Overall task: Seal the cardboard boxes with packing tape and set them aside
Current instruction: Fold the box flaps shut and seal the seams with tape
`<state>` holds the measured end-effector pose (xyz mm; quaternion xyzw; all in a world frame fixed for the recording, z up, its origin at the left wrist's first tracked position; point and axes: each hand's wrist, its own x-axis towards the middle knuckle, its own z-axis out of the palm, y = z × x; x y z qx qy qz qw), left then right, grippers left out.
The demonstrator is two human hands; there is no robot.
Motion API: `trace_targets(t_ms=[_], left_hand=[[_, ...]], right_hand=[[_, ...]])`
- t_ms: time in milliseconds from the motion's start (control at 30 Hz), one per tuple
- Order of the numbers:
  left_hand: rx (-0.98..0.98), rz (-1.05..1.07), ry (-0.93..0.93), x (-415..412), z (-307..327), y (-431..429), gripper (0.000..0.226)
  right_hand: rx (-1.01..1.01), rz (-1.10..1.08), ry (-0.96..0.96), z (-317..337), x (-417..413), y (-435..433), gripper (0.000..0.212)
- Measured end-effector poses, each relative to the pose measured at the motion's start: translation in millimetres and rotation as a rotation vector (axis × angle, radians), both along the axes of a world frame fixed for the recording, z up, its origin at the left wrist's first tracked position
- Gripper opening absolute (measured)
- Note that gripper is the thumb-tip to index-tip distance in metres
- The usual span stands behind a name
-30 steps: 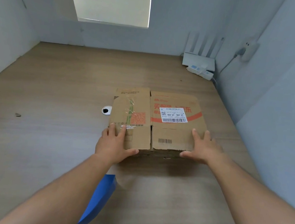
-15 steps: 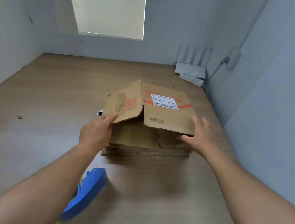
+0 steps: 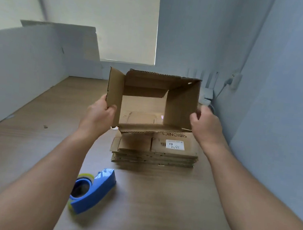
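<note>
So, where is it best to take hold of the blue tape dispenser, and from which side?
Probably grip the tape dispenser by its narrow blue end, which points toward the stack of flat boxes; the tape roll fills the wider near end. Come from above with the left hand, as it lies beside that arm.

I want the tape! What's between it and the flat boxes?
Just bare table between tape dispenser and flat box stack, in the head view.

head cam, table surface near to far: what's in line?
Blue tape dispenser → stack of flattened cardboard boxes → white router at the back wall. The opened box is held up over the stack, so its place in the order is unclear and it is left out.
</note>
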<state>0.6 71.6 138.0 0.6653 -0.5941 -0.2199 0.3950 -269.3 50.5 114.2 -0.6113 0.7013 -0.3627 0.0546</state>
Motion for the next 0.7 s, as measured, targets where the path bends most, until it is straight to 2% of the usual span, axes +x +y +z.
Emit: trace_targets(t_ms=[67, 167, 300, 367, 467, 500, 533, 600, 700], left_hand=[[0.014, 0.041, -0.042, 1, 16, 16, 0.033], [0.048, 0.103, -0.107, -1, 31, 41, 0.056], [0.150, 0.097, -0.149, -4, 35, 74, 0.059], [0.219, 0.089, -0.209, -8, 36, 86, 0.048], [0.317, 0.032, -0.246, -16, 31, 97, 0.017], [0.342, 0.029, -0.248, -18, 27, 99, 0.014], [0.355, 0.033, -0.256, -18, 21, 98, 0.016], [0.337, 0.025, -0.244, -15, 9, 93, 0.036], [0.207, -0.098, -0.117, -5, 0, 92, 0.062]], right_hand=[[-0.144, -0.021, 0.086, 28, 4, 19, 0.010], [-0.190, -0.017, 0.205, 59, 10, 50, 0.009], [-0.212, 0.018, 0.318, 73, 11, 87, 0.011], [-0.128, 0.013, 0.357, 73, 11, 99, 0.011], [0.072, 0.031, 0.425, 66, 15, 112, 0.011], [0.139, 0.042, 0.444, 61, 17, 114, 0.013], [0.203, 0.053, 0.463, 56, 21, 117, 0.015], [0.279, 0.072, 0.484, 47, 31, 120, 0.018], [0.325, 0.085, 0.476, 43, 47, 118, 0.014]])
